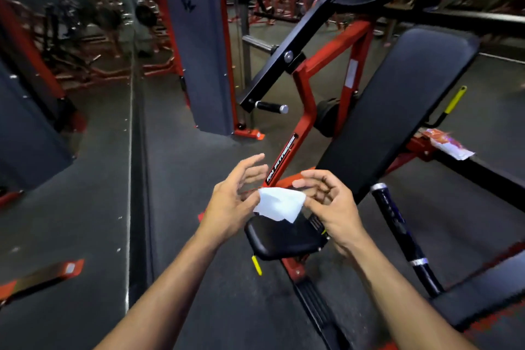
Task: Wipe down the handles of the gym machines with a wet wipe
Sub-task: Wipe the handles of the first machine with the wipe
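1. Head view — landmark: the small black seat pad (284,239) of a red-framed gym machine (305,99).
2. Wet wipe (279,203): white, crumpled, held in the air just above the seat pad's far edge, between both hands.
3. Left hand (231,200): up and left of the seat pad; fingers spread and nearly straight, thumb side touching the wipe's left edge — whether it pinches the wipe cannot be told.
4. Right hand (331,204): up and right of the seat pad; fingers curled, fingertips pinching the wipe's right edge.
5. Black back pad (397,111): slants up and away, beyond and right of the seat pad.
6. Black handle (403,236) with silver rings: right of the seat pad, untouched.
7. Short black grip (271,107) with a silver cap: well beyond the seat pad, on a black lever arm.
8. Orange-and-white packet (446,143): far right of the seat pad, on the frame behind the back pad.
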`<state>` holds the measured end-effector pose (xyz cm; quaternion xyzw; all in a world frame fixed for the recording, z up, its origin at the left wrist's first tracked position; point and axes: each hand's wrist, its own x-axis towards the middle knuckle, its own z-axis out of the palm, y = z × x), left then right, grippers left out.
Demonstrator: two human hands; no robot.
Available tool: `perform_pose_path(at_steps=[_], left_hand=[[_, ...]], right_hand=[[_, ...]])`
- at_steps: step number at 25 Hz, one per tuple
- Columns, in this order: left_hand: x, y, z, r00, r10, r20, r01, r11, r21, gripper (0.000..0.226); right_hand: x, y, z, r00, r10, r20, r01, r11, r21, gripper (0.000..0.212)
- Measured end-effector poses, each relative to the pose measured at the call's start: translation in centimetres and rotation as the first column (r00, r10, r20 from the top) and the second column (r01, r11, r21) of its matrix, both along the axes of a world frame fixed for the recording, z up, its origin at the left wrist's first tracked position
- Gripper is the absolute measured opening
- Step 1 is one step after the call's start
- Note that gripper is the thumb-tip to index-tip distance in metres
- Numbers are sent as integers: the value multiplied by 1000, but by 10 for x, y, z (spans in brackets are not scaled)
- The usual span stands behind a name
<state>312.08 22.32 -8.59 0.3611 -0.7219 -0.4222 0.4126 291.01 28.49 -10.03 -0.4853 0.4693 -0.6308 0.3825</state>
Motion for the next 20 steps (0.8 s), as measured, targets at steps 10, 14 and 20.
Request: perform_pose_path(at_steps=[10, 14, 20], left_hand=[[-23, -125, -5, 908, -409, 87, 406, 912, 55, 27], [-56, -160, -8, 863, -493, 106, 499, 866, -34, 28], [-137, -228, -26, 750, -627, 210, 647, 761, -42, 43]], right_hand=[[0, -47, -1, 895, -366, -253, 386, 922, 32, 31], [-25, -69, -16, 883, -402, -241, 434, 896, 97, 37], [-77, -103, -37, 898, -438, 41, 405, 860, 310, 15]])
